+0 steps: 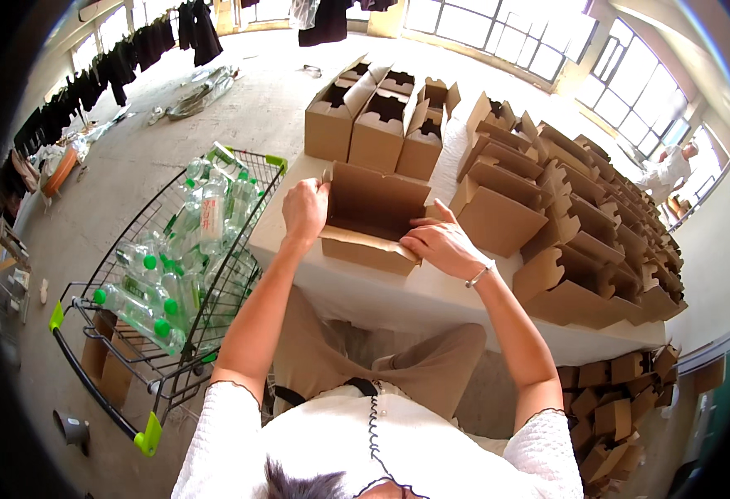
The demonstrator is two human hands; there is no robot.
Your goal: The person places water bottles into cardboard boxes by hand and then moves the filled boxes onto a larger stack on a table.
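Observation:
An unlidded brown cardboard box [369,256] stands in front of me at the near edge of the white-covered table. My left hand [305,211] is closed on its left side, with the fingertips at the upper corner. At the box's right end, my right hand [441,243] has its fingers curled over the near rim, and one finger points up. Part of that end is hidden behind the hand. The inside of the box looks dark, and its far flap [379,188] stands up.
Several open boxes [379,137] stand just beyond, and rows of them [577,208] fill the table's right side. To my left is a wire shopping cart [74,353] full of clear bottles [161,287] with green caps. More cartons [614,416] are heaped at lower right. A person [668,173] is far right.

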